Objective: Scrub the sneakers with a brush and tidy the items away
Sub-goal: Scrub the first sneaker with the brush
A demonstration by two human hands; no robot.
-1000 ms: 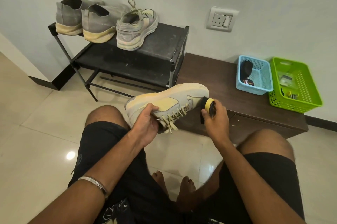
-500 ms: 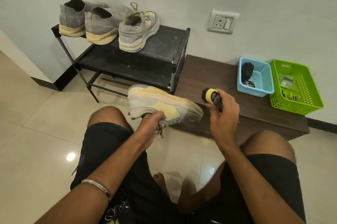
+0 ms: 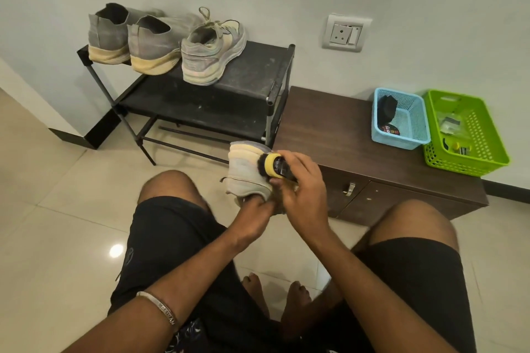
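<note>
We see the sneaker point(image 3: 246, 172) held up between the knees, heel end toward us, just in front of the rack point(image 3: 229, 94). The left hand point(image 3: 255, 209) grips it from below, fingers mostly hidden under the shoe. The right hand point(image 3: 304, 180) grips the brush point(image 3: 271, 163), its dark bristles pressed against the sneaker's side; the handle is covered by the fingers. Three more sneakers point(image 3: 160, 39) sit on the rack's top shelf. On the table point(image 3: 329, 128), a blue basket point(image 3: 401, 120) and a green basket point(image 3: 464, 131) stand side by side, their contents hard to make out.
</note>
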